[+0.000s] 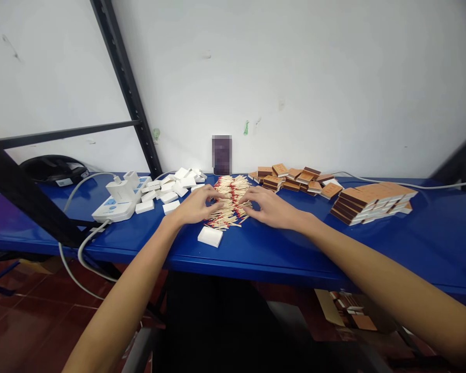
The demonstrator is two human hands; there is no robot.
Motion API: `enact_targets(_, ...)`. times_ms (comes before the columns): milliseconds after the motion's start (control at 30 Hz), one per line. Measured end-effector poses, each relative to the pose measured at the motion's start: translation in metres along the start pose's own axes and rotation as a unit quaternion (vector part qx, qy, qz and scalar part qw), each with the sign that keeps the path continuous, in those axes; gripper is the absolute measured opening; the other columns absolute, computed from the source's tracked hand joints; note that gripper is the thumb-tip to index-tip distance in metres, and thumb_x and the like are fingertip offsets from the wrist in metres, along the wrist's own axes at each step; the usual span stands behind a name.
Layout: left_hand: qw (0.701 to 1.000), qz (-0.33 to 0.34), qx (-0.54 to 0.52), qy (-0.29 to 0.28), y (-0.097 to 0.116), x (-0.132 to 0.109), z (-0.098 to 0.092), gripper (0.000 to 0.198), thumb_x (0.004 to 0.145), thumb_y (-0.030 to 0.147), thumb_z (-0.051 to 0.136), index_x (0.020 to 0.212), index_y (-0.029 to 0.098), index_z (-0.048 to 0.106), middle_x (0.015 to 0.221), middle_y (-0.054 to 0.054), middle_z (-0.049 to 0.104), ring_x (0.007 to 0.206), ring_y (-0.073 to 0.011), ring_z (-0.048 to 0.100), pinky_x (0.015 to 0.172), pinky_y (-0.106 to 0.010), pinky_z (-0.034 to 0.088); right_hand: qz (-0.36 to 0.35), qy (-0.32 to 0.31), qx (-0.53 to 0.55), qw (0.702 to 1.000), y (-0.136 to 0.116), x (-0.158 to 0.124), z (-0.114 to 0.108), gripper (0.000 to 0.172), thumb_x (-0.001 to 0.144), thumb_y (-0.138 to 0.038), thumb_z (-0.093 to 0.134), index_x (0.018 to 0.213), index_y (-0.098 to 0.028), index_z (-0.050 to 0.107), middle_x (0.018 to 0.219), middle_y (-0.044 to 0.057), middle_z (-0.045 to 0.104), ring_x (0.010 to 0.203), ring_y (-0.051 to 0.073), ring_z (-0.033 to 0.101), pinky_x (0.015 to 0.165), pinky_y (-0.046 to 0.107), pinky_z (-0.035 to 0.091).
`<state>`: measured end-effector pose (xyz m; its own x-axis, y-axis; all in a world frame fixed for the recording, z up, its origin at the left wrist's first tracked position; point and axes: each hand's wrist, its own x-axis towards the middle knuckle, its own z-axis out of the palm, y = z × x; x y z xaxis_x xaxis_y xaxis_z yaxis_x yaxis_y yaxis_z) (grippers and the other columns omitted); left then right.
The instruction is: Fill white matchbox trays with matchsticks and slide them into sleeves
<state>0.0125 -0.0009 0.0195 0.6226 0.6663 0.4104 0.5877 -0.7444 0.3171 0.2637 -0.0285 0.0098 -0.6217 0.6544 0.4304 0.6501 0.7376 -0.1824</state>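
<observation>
A loose heap of wooden matches (228,201) with red heads lies on the blue tabletop, between my two hands. My left hand (197,204) reaches into its left side, thumb and fingers apart, the fingertips touching matches. Opposite it, my right hand (270,206) curves against the heap's right side, with a gap between thumb and fingers. I see no match clearly gripped in either hand. Just in front of the heap sits a white matchbox tray (210,237), near the table's front edge.
Several white trays (169,187) are scattered at left, beside a power strip (114,208) with plugged-in chargers. Brown matchbox sleeves (295,178) lie loosely at back right, and stacked matchboxes (373,199) stand farther right. A dark pixelated object (222,154) leans against the wall.
</observation>
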Motion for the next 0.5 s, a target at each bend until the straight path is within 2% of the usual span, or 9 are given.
enact_targets(100,0.999,-0.024,-0.004,0.024,0.008,-0.020,-0.010,0.030,0.095,0.038,0.050,0.110,0.021,0.070,0.101,-0.006,0.064,0.090,-0.0204,0.059,0.081,-0.035,0.047,-0.014,0.000,0.020,1.000,-0.004,-0.004,-0.001,0.021,0.094,-0.026,0.049,0.105,-0.019,0.066,0.103,0.010,0.064,0.099,0.024,0.058,0.087,0.039,0.046)
enact_targets(233,0.998,-0.059,-0.026,-0.007,0.017,-0.057,-0.014,0.028,0.095,0.038,0.050,0.108,0.022,0.069,0.105,-0.006,0.065,0.092,-0.0206,0.060,0.078,-0.033,0.048,-0.031,-0.008,0.033,0.999,-0.016,-0.005,0.003,0.019,0.093,-0.023,0.049,0.100,-0.019,0.067,0.096,0.009,0.064,0.091,0.022,0.059,0.083,0.036,0.046)
enact_targets(367,0.998,-0.063,-0.024,-0.021,0.024,-0.084,-0.008,0.032,0.092,0.043,0.057,0.118,0.026,0.066,0.114,-0.005,0.061,0.105,-0.0227,0.058,0.094,-0.036,0.047,-0.051,-0.020,0.033,0.998,-0.030,-0.001,0.015,0.021,0.094,-0.025,0.051,0.108,-0.019,0.066,0.095,0.008,0.062,0.090,0.021,0.058,0.080,0.034,0.046)
enact_targets(500,0.998,-0.048,0.003,-0.043,0.030,-0.091,-0.005,0.037,0.090,0.045,0.059,0.122,0.026,0.064,0.117,-0.007,0.057,0.111,-0.0247,0.055,0.102,-0.040,0.042,-0.079,-0.017,0.026,0.996,-0.038,0.005,0.027,0.024,0.094,-0.028,0.053,0.115,-0.019,0.063,0.103,0.010,0.060,0.094,0.022,0.056,0.083,0.037,0.047)
